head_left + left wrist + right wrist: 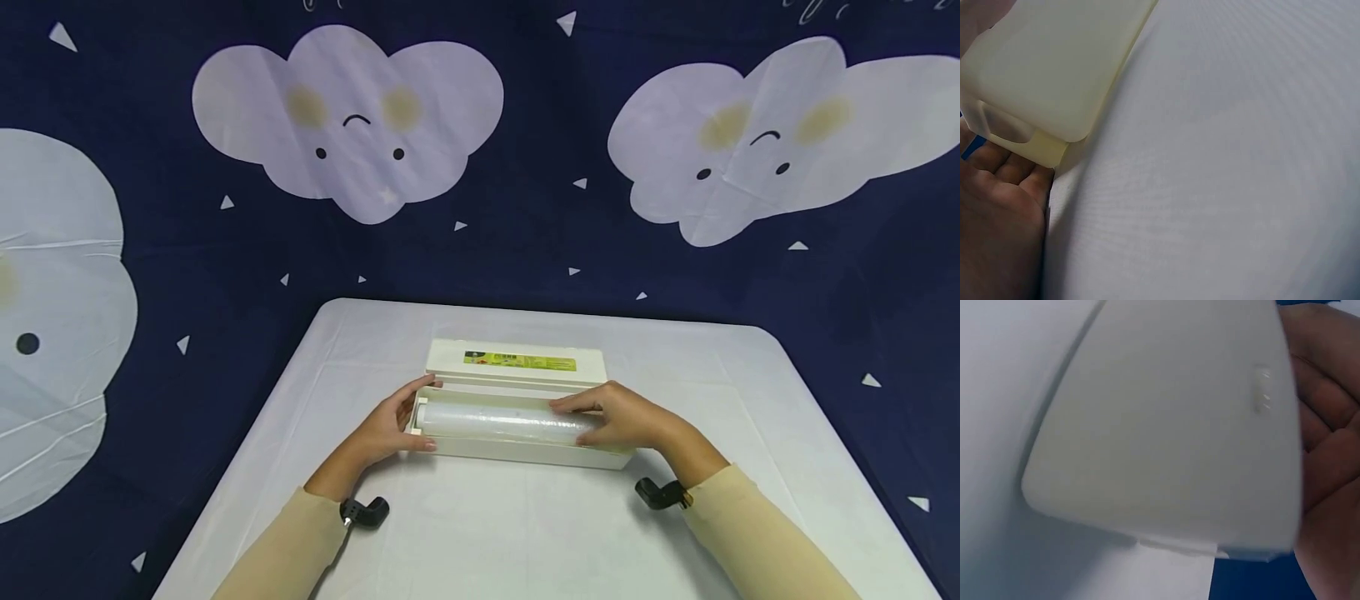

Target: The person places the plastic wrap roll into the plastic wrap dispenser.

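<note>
A cream cling film box (pixel 517 451) lies lengthwise across the table in the head view, its top uncovered. Inside rests a roll of cling film (pixel 487 419). The lid (pixel 442 357) with a green and yellow label lies just behind the box. My left hand (pixel 386 427) grips the box's left end, thumb at the front and fingers at the back. My right hand (pixel 626 417) holds the roll's right end between fingers and thumb, covering that end. In the left wrist view, fingers curl at the box end (pixel 1054 81). The right wrist view shows the right palm beside the cream box.
The table (pixel 487 533) has a white cover and rounded far corners. A dark blue cloth (pixel 540 250) with pale clouds and triangles hangs behind it. A black wrist camera (pixel 365 512) sits below the left wrist, another black camera (pixel 660 493) by the right one.
</note>
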A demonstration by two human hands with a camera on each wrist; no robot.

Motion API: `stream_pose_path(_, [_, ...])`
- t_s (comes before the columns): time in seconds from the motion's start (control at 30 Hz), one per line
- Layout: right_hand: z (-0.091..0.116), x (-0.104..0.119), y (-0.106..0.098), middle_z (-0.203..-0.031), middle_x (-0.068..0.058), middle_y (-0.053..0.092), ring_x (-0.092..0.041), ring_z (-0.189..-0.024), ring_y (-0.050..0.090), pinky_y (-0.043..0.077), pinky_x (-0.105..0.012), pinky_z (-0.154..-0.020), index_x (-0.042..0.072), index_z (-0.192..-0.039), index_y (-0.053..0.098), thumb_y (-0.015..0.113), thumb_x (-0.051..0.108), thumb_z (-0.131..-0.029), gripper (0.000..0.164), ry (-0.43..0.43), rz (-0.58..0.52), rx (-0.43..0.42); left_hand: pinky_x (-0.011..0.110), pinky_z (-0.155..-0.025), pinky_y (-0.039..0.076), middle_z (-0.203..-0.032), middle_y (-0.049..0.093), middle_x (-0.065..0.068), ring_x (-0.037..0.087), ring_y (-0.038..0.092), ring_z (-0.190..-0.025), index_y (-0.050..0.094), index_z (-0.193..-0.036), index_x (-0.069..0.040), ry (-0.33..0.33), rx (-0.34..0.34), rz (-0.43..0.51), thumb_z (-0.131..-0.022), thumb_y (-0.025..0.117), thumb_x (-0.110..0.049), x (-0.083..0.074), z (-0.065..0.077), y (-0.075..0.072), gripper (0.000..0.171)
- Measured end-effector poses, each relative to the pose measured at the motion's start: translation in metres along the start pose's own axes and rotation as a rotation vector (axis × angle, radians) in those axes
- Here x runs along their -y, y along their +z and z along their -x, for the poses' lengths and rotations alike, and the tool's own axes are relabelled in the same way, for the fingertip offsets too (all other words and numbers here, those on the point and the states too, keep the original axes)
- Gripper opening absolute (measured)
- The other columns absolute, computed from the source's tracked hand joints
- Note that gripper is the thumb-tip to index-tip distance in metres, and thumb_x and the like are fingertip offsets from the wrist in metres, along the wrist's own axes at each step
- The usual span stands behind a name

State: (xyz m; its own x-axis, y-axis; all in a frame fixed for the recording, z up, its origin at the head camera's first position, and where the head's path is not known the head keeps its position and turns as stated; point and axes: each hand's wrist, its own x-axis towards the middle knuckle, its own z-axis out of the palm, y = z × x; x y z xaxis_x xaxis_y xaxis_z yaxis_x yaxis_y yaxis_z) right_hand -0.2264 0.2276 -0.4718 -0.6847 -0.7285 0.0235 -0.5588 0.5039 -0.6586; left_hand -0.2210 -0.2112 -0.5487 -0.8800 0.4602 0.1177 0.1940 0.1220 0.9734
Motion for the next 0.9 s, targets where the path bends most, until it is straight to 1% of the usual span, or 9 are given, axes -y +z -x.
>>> stream_pose_path(0.07, [0.003,-0.001,-0.004,-0.134,0.001,0.070,-0.021,-0.123,0.065,0.053,-0.038,-0.104,0.009,-0.135,0.073,0.088,0.012,-0.088,0.050,-0.017,-0.044,-0.046,0.022,-0.119,0.027,-0.162,0.042,0.010,0.028,0.032,-0.152,0.033,-0.165,-0.008,0.001,0.003,0.000,-0.070,0.097,0.003,-0.001,0.000,0.000,0.115])
stream_pose_path(0.13, [0.006,-0.002,-0.008,-0.128,-0.006,0.073,-0.024,-0.115,0.070,0.057,-0.040,-0.098,0.005,-0.131,0.074,0.085,0.010,-0.091,0.041,-0.034,-0.116,-0.117,0.023,-0.120,0.027,-0.162,0.042,0.011,0.029,0.032,-0.152,0.033,-0.165,-0.008,0.002,0.006,0.003,-0.070,0.097,0.003,-0.001,0.000,0.000,0.115])
stream_pose_path(0.23, [0.010,-0.010,-0.014,-0.121,-0.014,0.074,-0.028,-0.105,0.072,0.060,-0.037,-0.092,0.002,-0.125,0.075,0.080,0.006,-0.095,0.031,-0.052,-0.195,-0.264,0.022,-0.120,0.027,-0.162,0.042,0.010,0.028,0.033,-0.152,0.033,-0.165,-0.009,-0.001,0.007,0.003,-0.069,0.097,0.003,-0.002,0.001,0.000,0.116])
stream_pose_path(0.3, [0.011,-0.017,-0.018,-0.119,-0.015,0.074,-0.031,-0.104,0.072,0.059,-0.032,-0.091,0.002,-0.123,0.076,0.078,0.002,-0.096,0.027,-0.040,-0.215,-0.364,0.022,-0.119,0.027,-0.162,0.042,0.010,0.028,0.033,-0.152,0.033,-0.165,-0.010,-0.005,0.005,0.002,-0.070,0.097,0.003,-0.002,0.001,0.000,0.115])
stream_pose_path(0.37, [0.011,-0.027,-0.023,-0.120,-0.016,0.074,-0.034,-0.105,0.071,0.058,-0.029,-0.093,0.001,-0.123,0.075,0.077,0.000,-0.096,0.027,-0.019,-0.220,-0.435,0.022,-0.119,0.027,-0.162,0.042,0.010,0.029,0.033,-0.152,0.034,-0.165,-0.011,-0.007,0.001,0.002,-0.070,0.097,0.003,-0.002,0.001,0.000,0.115])
stream_pose_path(0.43, [0.011,-0.037,-0.027,-0.122,-0.017,0.073,-0.037,-0.108,0.070,0.057,-0.029,-0.094,-0.002,-0.123,0.074,0.077,-0.003,-0.095,0.028,0.008,-0.229,-0.485,0.021,-0.119,0.026,-0.162,0.042,0.011,0.030,0.032,-0.152,0.034,-0.165,-0.010,-0.007,0.000,0.001,-0.070,0.097,0.002,-0.003,0.001,0.000,0.114])
stream_pose_path(0.6, [0.015,-0.059,-0.030,-0.127,-0.025,0.068,-0.034,-0.112,0.068,0.056,-0.037,-0.099,-0.008,-0.126,0.070,0.077,-0.009,-0.092,0.034,0.050,-0.263,-0.554,0.021,-0.119,0.027,-0.162,0.041,0.013,0.032,0.031,-0.152,0.034,-0.165,-0.009,-0.008,0.007,-0.011,-0.071,0.096,0.003,-0.004,0.001,0.002,0.113])
stream_pose_path(0.7, [0.017,-0.067,-0.030,-0.129,-0.024,0.068,-0.030,-0.116,0.067,0.054,-0.040,-0.102,-0.007,-0.128,0.069,0.078,-0.006,-0.092,0.037,0.080,-0.275,-0.569,0.022,-0.119,0.027,-0.162,0.042,0.011,0.030,0.031,-0.152,0.034,-0.165,-0.009,-0.012,0.009,-0.021,-0.071,0.096,0.003,-0.006,0.001,0.002,0.114])
stream_pose_path(0.9, [0.016,-0.078,-0.030,-0.138,-0.019,0.064,-0.036,-0.130,0.058,0.044,-0.052,-0.111,-0.002,-0.137,0.065,0.082,0.003,-0.092,0.048,0.133,-0.303,-0.554,0.022,-0.119,0.027,-0.162,0.042,0.008,0.027,0.031,-0.153,0.035,-0.165,-0.012,-0.016,-0.002,-0.012,-0.071,0.095,0.005,-0.006,0.001,0.002,0.113])
